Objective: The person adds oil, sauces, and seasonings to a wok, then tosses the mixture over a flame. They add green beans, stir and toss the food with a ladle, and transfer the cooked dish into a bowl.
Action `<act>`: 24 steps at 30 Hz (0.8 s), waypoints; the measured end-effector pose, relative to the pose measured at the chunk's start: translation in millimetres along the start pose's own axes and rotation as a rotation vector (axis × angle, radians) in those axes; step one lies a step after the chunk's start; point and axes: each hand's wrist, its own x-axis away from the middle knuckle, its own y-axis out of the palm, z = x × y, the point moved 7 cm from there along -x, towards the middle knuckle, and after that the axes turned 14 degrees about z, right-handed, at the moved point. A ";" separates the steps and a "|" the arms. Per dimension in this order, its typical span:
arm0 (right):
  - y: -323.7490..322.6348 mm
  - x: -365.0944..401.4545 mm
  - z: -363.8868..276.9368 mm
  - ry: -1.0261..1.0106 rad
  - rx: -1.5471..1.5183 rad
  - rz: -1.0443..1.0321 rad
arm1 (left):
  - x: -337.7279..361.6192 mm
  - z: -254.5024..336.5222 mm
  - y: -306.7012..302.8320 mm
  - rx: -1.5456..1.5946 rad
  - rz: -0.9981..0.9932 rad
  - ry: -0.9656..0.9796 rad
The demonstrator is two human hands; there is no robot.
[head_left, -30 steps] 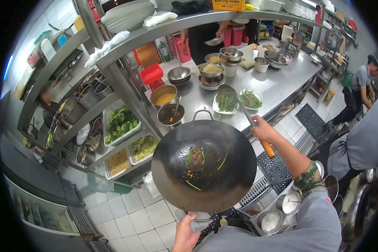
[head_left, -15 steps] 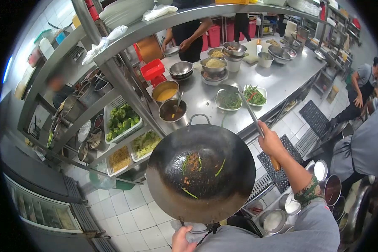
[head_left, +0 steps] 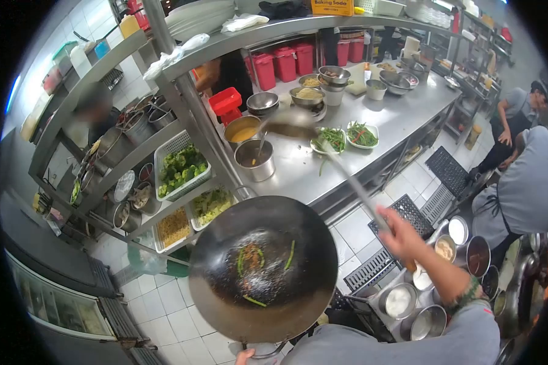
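Note:
My left hand (head_left: 245, 356), mostly cut off by the bottom edge, grips the near side of a dark wok (head_left: 225, 322) at its handle, by a grey cloth. The wok is tilted, showing its oily inside with a few green bean pieces (head_left: 290, 255) and brown bits. My right hand (head_left: 402, 232) is closed around the long handle of a wok ladle (head_left: 362, 194). The ladle's head is blurred and hangs over the steel counter, beyond the wok. Near it are two white dishes of green beans (head_left: 330, 140) and a steel pot (head_left: 255, 161) with a utensil inside.
A steel counter (head_left: 298, 182) stands ahead, with several bowls towards its back. Shelves at left hold a basket of broccoli (head_left: 182, 173). Steel containers (head_left: 399, 302) stand close on my right. Co-workers (head_left: 511, 176) bend near the stove at right; another person is behind the left shelves.
The wok has shifted left and slightly down in view. My right hand has moved lower, and the ladle's head has swung left, away from the bean dishes. The view has turned somewhat.

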 end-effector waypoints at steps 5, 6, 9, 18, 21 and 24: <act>91.1 151.9 -65.8 -0.099 0.058 -0.500 | -26.4 -39.5 -64.8 0.708 -0.025 -0.369; 127.5 153.5 -70.9 -0.239 -0.007 -0.427 | -56.0 -57.5 -64.3 0.985 0.057 -0.576; 206.5 141.4 -125.2 0.094 -0.270 -0.608 | -161.9 -67.2 -65.8 0.831 0.022 -0.386; 226.8 185.1 -195.2 0.239 -0.421 -0.707 | -22.2 -83.6 -159.2 0.714 0.360 -0.569; 224.3 182.9 -198.7 0.211 -0.319 -0.722 | 20.5 -71.3 -147.7 0.514 0.401 -0.346; 264.5 213.5 -193.5 0.405 -0.258 -0.808 | 24.1 -148.2 -154.0 0.250 0.581 -0.026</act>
